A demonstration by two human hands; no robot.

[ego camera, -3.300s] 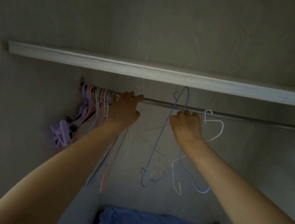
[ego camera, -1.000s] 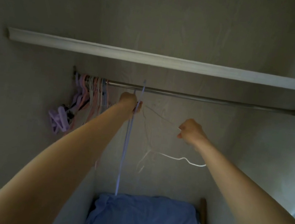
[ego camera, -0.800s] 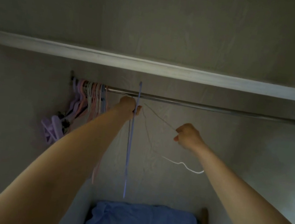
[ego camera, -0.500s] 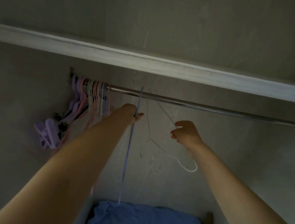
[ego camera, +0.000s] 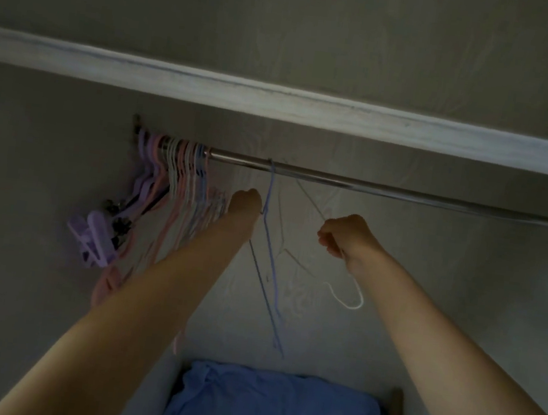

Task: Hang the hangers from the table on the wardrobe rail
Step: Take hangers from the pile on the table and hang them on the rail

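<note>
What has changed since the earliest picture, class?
The blue hanger passed from the right hand to the left hand and now hooks the rail. The right hand came down, holding only the white hanger. The hanger bunch stayed at the left end.

dim wardrobe interior, grey woodgrain back wall [ego camera: 423,46], pale shelf [ego camera: 312,108] across top, blue fabric [ego camera: 274,414] at btm

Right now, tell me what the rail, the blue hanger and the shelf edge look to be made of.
Rail: polished metal, probably; it shows a bright streak along its length.
Blue hanger: thin wire, seemingly coated in matte blue plastic; it is slim and shows no glint.
Shelf edge: whitish board with a wood-grain look, likely laminate; streaks run lengthwise.
</note>
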